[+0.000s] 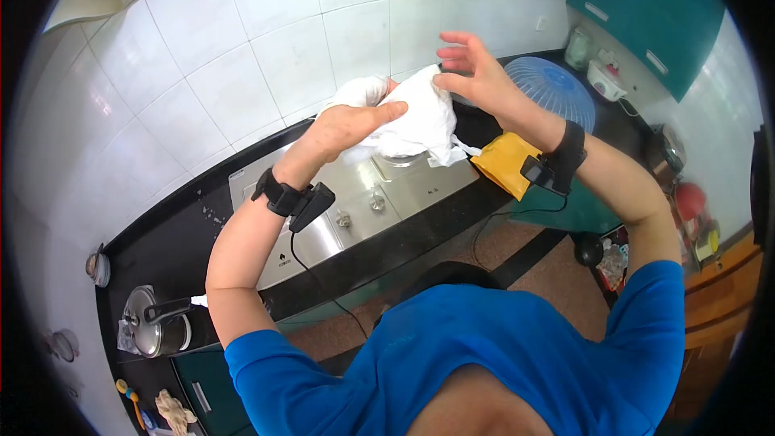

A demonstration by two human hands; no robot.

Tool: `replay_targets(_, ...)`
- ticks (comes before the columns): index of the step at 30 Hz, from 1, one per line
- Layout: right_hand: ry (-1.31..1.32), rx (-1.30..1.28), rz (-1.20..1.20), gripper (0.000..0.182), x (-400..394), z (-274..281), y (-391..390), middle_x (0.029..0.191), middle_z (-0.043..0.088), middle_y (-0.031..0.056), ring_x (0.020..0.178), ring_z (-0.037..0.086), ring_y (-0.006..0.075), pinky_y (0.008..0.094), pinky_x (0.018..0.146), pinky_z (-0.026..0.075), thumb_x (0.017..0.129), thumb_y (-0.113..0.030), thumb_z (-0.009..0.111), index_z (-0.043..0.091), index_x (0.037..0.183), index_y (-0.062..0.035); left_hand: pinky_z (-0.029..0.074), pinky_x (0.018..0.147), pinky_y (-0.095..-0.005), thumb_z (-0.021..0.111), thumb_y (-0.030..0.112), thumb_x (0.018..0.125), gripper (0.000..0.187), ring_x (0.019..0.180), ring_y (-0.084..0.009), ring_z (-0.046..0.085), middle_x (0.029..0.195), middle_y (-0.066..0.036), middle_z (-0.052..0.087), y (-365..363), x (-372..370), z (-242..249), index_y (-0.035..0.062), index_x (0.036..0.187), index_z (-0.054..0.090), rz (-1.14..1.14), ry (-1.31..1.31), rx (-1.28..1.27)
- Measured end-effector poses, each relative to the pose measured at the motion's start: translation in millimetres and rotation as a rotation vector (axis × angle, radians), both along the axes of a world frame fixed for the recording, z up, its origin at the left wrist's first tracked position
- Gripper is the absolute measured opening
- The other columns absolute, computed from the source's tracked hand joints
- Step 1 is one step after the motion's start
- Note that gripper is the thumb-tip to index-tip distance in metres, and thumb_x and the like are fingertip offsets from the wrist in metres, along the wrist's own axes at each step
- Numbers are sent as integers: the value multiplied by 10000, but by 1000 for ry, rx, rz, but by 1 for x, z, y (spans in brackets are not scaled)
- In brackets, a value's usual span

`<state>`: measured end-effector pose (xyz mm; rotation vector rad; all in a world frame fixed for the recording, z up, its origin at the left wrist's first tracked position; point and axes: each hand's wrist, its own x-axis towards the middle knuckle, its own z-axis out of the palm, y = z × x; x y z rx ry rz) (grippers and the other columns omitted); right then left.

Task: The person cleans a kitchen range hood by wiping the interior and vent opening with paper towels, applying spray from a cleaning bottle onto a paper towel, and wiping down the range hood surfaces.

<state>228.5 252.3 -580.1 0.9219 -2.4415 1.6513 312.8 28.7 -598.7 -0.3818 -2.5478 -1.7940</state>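
Observation:
A bunched white cloth (420, 117) hangs over the steel gas stove (323, 230), covering part of the cooktop. My left hand (347, 125) grips the cloth from the left, thumb lying over its front and the other fingers hidden behind the folds. At the cloth's upper right edge is my right hand (476, 73), fingers stretched out and spread, thumb tip right by the fabric. Below my right wrist, a yellow cloth (507, 165) lies at the right end of the stove.
A blue mesh cover (553, 89) stands on the right of the black counter, with a white rice cooker (607, 77) behind it. A pressure cooker (149, 319) sits at far left. Teal cabinets (646, 8) hang upper right. Cables run from both wrist straps.

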Motion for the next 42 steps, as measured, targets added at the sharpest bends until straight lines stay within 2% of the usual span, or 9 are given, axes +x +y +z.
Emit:
replay_targets(2,214,-3,123,434,5,4,10,1151,652,153,1131,582,192,366,919,487,899,-227,684,592,1249,12,495,845,-276,667,251,947,338,948,-122,615,1030,-45,682,3,5,7,15,1185,628,-73,27,65)
replay_targets(4,150,255,381,472,14,19,13,1148,650,101,1104,587,157,326,924,476,906,-205,694,549,1300,9,489,855,-270,670,253,949,348,962,-119,609,1047,-51,676,-3,6,23,8,1191,623,-150,-1,91)
replay_targets(7,-65,141,506,444,13,13,7,1122,657,80,1028,615,127,285,880,494,904,-177,696,560,1285,6,484,864,-268,689,239,937,359,961,-117,608,1052,-52,672,-14,-2,31,-1,1193,618,-273,-46,132)
replay_targets(13,-296,166,380,396,14,14,1,1056,665,51,926,635,103,249,827,516,894,-175,707,580,1229,-7,493,878,-286,728,236,904,363,975,-134,619,1027,-47,684,-15,-15,24,13,1171,626,-292,-1,52)
replay_targets(16,-465,29,315,392,6,11,1,1051,657,54,925,642,114,256,823,524,899,-199,700,574,1216,-6,490,910,-321,690,260,928,371,1011,-171,622,1076,-84,670,-11,-24,11,10,1191,609,-35,210,-71)
replay_targets(23,-493,-155,251,407,-5,2,-3,1089,640,70,970,648,141,279,839,532,919,-258,686,564,1211,-3,474,956,-307,711,347,916,564,1089,-156,599,1192,-105,642,3,-4,-7,-15,1317,548,-167,112,297)
replay_targets(31,-374,-34,124,626,14,16,-2,1202,599,105,1061,616,170,348,896,530,920,-386,695,461,1361,-9,488,894,-269,768,300,875,520,1025,-129,613,1110,-85,669,4,-10,-8,-15,1243,581,-49,100,301)
replay_targets(38,-546,-40,513,532,8,18,3,1166,627,80,1041,618,139,278,837,536,923,-306,725,529,1311,-1,515,818,-280,769,329,881,484,961,-150,645,1105,-85,675,-1,-7,15,4,1202,609,-97,-31,467)
replay_targets(42,-521,-91,524,433,23,24,-1,1066,667,35,918,638,103,263,769,544,926,-269,718,588,1246,-8,561,815,-294,733,313,912,475,985,-164,667,1108,-90,676,-1,-2,21,5,1245,590,-83,-111,538)
